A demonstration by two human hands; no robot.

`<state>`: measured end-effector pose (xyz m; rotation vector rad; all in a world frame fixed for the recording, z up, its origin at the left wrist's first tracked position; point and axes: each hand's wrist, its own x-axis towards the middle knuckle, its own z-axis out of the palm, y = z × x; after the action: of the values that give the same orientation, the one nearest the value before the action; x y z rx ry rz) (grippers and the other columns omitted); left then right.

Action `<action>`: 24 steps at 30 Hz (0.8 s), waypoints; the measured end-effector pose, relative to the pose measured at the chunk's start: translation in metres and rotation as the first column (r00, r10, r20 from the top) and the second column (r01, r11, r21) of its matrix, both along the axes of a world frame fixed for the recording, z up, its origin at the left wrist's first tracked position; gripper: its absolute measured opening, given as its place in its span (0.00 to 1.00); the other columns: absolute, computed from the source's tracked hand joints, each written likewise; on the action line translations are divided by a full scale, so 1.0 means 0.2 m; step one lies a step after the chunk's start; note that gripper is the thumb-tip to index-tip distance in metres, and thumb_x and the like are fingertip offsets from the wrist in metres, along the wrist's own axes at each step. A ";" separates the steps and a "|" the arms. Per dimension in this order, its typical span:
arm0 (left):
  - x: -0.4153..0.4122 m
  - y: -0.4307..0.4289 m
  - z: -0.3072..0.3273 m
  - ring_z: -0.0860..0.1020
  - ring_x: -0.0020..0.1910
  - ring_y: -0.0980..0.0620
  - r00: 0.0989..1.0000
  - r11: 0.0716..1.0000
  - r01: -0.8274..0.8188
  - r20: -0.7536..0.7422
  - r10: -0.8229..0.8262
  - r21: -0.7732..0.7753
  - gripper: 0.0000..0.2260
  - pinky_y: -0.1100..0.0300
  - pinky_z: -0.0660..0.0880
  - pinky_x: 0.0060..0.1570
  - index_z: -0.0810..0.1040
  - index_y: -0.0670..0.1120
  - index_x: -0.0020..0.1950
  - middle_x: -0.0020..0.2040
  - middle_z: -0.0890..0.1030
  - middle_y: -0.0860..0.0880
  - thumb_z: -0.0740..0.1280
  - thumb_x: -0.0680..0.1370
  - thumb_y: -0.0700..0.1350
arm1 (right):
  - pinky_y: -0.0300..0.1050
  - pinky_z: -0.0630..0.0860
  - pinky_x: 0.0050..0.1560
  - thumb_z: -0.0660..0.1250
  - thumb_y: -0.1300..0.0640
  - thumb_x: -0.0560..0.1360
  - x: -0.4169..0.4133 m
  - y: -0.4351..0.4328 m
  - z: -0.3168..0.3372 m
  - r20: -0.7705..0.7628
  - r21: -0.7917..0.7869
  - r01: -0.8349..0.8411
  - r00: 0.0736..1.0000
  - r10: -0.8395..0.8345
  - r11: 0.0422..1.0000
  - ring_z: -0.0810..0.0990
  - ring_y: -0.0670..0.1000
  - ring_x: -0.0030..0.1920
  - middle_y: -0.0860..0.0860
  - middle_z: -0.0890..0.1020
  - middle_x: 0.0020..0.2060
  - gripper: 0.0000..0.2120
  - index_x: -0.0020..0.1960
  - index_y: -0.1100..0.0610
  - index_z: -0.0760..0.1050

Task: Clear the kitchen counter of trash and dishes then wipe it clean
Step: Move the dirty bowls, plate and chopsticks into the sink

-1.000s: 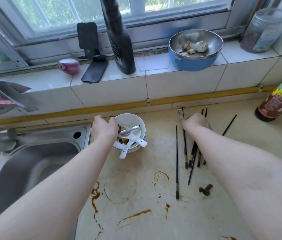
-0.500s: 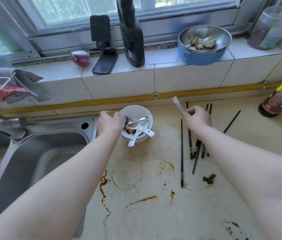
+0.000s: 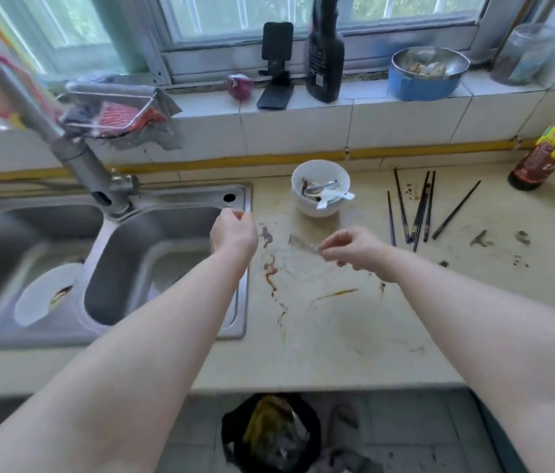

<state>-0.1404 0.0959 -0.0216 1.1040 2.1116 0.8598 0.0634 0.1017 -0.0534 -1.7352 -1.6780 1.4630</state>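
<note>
- A small, clear wrapper scrap is pinched between the thumb and fingers of the right hand, just right of the frame's centre; it is held over the stained surface, probably so it can be carried to the bin.
- A black-lined trash bin is seen on the floor at the bottom centre, below the surface's front edge, a likely place for the scrap.
- The left hand is loosely curled at the sink rim, left of centre; whether anything is held in it cannot be told.
- A white bowl with spoons inside is left standing above centre, near the back wall, not yet cleared.
- Dark chopsticks are scattered to the right of the bowl, lying flat and apart from it.
- Brown sauce streaks are spread across the middle of the surface, not yet wiped.
- A sauce bottle with a yellow and red label stands at the right edge; its writing is too blurred to be read.
- A dark bottle on the windowsill carries a label, also unreadable.
</note>
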 end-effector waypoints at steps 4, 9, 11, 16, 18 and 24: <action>-0.18 -0.27 -0.04 0.76 0.56 0.44 1.000 1.000 -0.016 0.022 0.016 0.006 0.12 0.57 0.72 0.47 0.77 0.45 0.57 0.56 0.80 0.46 0.58 0.79 0.45 | 0.38 0.69 0.39 0.71 0.57 0.73 -0.20 -0.31 -0.03 0.082 -0.279 -0.292 0.942 0.326 0.915 0.77 0.45 0.38 0.45 0.83 0.39 0.05 0.46 0.49 0.82; -0.39 -0.58 -0.17 0.75 0.52 0.46 0.997 0.997 -0.063 0.042 0.065 -0.052 0.08 0.56 0.74 0.52 0.76 0.49 0.52 0.53 0.79 0.49 0.58 0.79 0.44 | 0.34 0.71 0.31 0.74 0.58 0.70 -0.50 -0.68 -0.16 0.083 -0.420 -0.439 0.853 0.516 0.794 0.80 0.43 0.34 0.48 0.84 0.38 0.07 0.48 0.54 0.84; -0.45 -0.69 -0.22 0.75 0.49 0.45 0.996 0.994 -0.075 0.049 0.079 -0.080 0.07 0.56 0.73 0.49 0.75 0.50 0.48 0.50 0.78 0.49 0.57 0.79 0.43 | 0.35 0.72 0.30 0.73 0.60 0.70 -0.60 -0.80 -0.25 0.129 -0.428 -0.415 0.851 0.509 0.803 0.82 0.43 0.33 0.49 0.84 0.37 0.06 0.47 0.56 0.84; -0.57 -0.83 -0.32 0.75 0.55 0.46 0.992 0.989 -0.110 0.042 0.115 -0.100 0.11 0.60 0.69 0.50 0.78 0.47 0.57 0.56 0.80 0.49 0.58 0.80 0.44 | 0.45 0.81 0.46 0.67 0.61 0.67 -0.73 -0.95 -0.52 0.520 -0.351 -0.389 0.675 0.523 0.851 0.84 0.50 0.42 0.52 0.86 0.41 0.10 0.46 0.55 0.84; -0.60 -0.85 -0.35 0.76 0.57 0.47 0.988 0.987 -0.135 0.059 0.140 -0.088 0.11 0.60 0.70 0.52 0.78 0.48 0.58 0.58 0.80 0.49 0.59 0.80 0.44 | 0.44 0.80 0.46 0.65 0.61 0.67 -0.74 -0.97 -0.59 0.620 -0.258 -0.353 0.654 0.434 0.899 0.83 0.51 0.42 0.49 0.84 0.40 0.11 0.45 0.51 0.83; -0.65 -0.87 -0.46 0.73 0.49 0.50 0.982 0.982 -0.176 0.049 0.180 -0.064 0.11 0.61 0.68 0.49 0.78 0.47 0.57 0.55 0.79 0.50 0.58 0.81 0.43 | 0.41 0.72 0.41 0.64 0.55 0.73 -0.77 -0.99 -0.72 0.671 -0.201 -0.375 0.620 0.406 0.905 0.79 0.52 0.48 0.49 0.81 0.49 0.10 0.52 0.50 0.80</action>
<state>-0.2701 -0.0781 -0.1145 0.8611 2.1996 0.8932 -0.0913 -0.0957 -0.1966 -2.2309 -2.5707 1.0067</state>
